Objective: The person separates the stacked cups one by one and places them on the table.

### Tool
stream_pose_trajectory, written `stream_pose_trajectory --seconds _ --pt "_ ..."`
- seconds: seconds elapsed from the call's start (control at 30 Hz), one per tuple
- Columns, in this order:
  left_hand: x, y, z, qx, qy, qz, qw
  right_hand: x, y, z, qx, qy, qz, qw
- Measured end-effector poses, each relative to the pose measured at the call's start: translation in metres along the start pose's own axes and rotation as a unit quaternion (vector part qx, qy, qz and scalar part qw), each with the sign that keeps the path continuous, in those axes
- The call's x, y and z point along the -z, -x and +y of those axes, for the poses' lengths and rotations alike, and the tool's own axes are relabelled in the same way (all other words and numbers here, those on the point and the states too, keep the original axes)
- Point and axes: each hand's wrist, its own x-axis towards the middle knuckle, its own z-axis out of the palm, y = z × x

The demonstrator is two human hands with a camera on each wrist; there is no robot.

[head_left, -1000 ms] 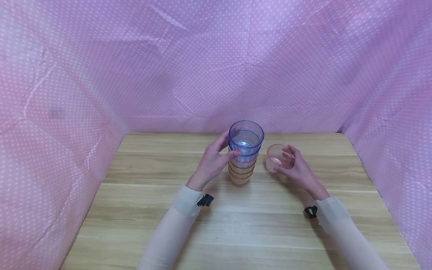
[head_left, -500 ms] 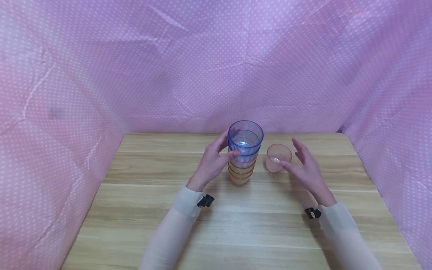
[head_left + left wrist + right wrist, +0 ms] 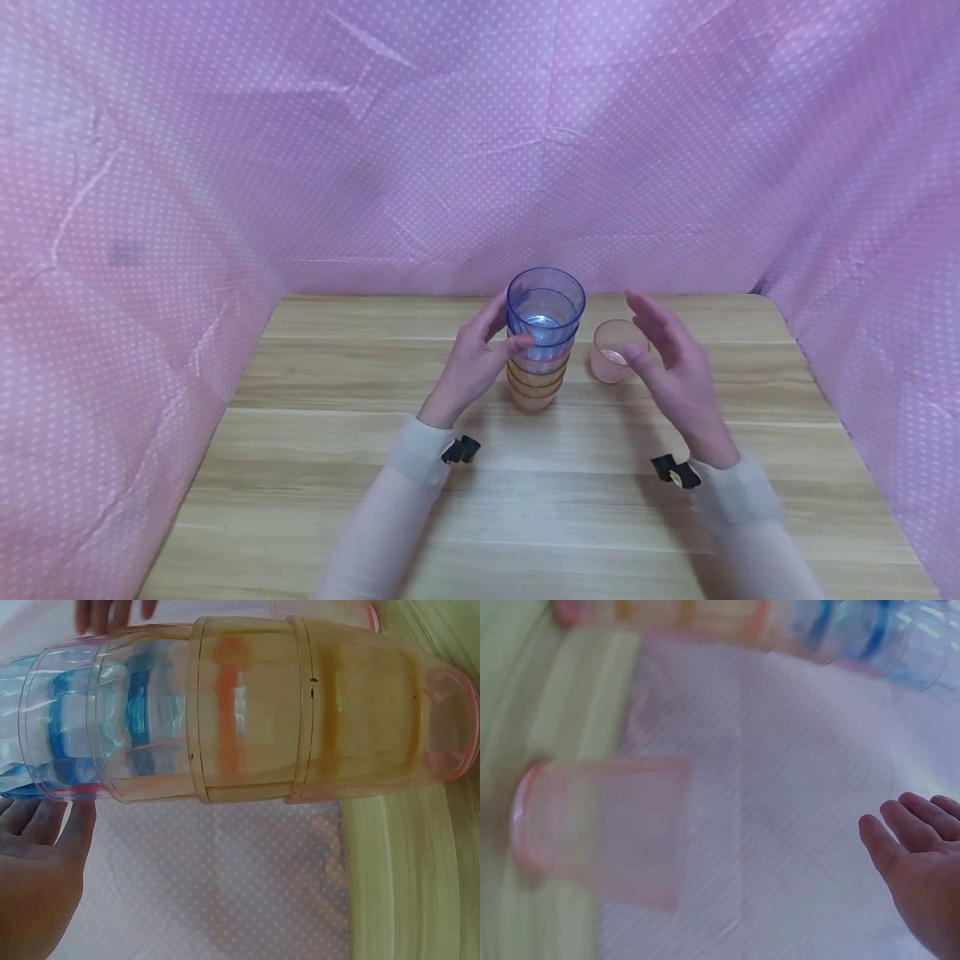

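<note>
A tall stack of nested clear plastic cups (image 3: 537, 385) stands upright on the table, blue ones on top, amber and pink ones below. My left hand (image 3: 474, 358) holds it near the top, thumb on the near side and fingers reaching behind; the left wrist view shows the fingers (image 3: 75, 825) against the blue cups (image 3: 60, 724). To the right of the stack, a single pink cup (image 3: 609, 368) stands upright. Above and right of this cup hovers my right hand (image 3: 678, 367), fingers extended; the right wrist view shows the hand (image 3: 922, 862) apart from the cup (image 3: 615, 832).
The wooden table (image 3: 315, 492) carries the cups near its back edge. A pink dotted cloth (image 3: 420, 167) rises behind it and along both sides. Dark wrist-worn devices sit at both cuffs, such as the left camera mount (image 3: 461, 450).
My right hand has let go of the single pink cup, drawn off to its right, and risen. The left hand and the stack have stayed nearly still.
</note>
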Motion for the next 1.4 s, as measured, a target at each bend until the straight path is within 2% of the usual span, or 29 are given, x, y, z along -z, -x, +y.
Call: stream_pose_trajectory --seconds 0.1,0.23,0.4,0.53,0.7,0.93,1.17,1.4 --pt "-0.001 0.000 -0.001 0.002 0.006 0.001 1.0000 -0.009 -0.005 -0.008 0.011 -0.001 -0.013 1.000" --pt "-0.001 0.001 0.000 0.011 0.009 0.000 0.9999 -0.020 -0.012 -0.015 0.002 0.004 -0.036 0.999" --pt "0.001 0.003 0.002 0.026 0.006 -0.006 0.9996 -0.034 -0.020 -0.015 0.003 -0.004 -0.057 0.998" --pt "0.004 0.005 0.002 0.041 0.024 -0.016 0.9988 -0.040 -0.024 -0.013 0.010 0.002 -0.058 0.998" --pt "0.006 0.006 -0.001 0.048 0.041 -0.027 0.9976 -0.043 -0.025 -0.010 0.006 -0.005 -0.059 0.998" --pt "0.006 0.008 -0.011 0.076 0.009 -0.048 0.9959 -0.044 -0.026 -0.009 0.010 -0.009 -0.070 0.997" --pt "0.005 0.009 -0.015 0.067 -0.009 -0.054 0.9963 -0.044 -0.027 -0.008 0.021 -0.004 -0.080 0.997" --pt "0.006 0.008 -0.015 0.061 -0.019 -0.052 0.9966 -0.042 -0.032 -0.009 0.000 -0.006 -0.108 0.994"
